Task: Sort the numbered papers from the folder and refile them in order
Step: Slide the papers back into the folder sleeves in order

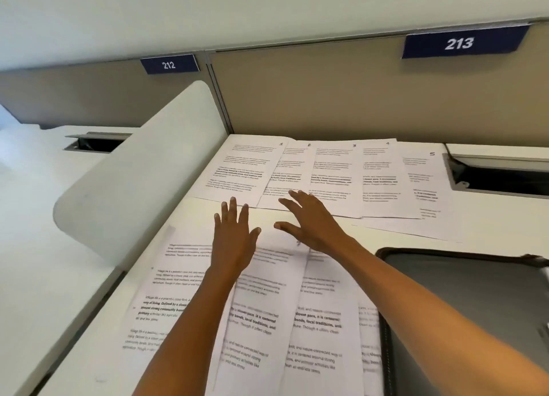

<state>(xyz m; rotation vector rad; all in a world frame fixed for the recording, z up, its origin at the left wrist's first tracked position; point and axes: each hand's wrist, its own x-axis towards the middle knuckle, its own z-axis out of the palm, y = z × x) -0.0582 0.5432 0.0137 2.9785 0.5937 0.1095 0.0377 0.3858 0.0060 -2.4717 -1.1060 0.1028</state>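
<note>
A far row of overlapping printed sheets lies on the white desk (208, 214), hand-numbered 1 (246, 169), 2 (292, 169), 3 (335, 172), 4 (381, 175) and 5 (427, 187) at their top right corners. A near row of several more overlapping sheets (267, 300) lies in front; one shows what looks like a 7. My left hand (233, 238) hovers flat, fingers spread, over the near sheets' top edge. My right hand (309, 217) reaches with spread fingers to the lower edge of sheets 2 and 3. A dark grey folder (463, 306) lies open at the right.
A curved white divider (133, 181) stands left of the papers. Beige partition panels with signs 212 (168, 65) and 213 (459, 43) close off the back. Cable slots open in the desk at back right (499, 175) and on the neighbouring desk (95, 143).
</note>
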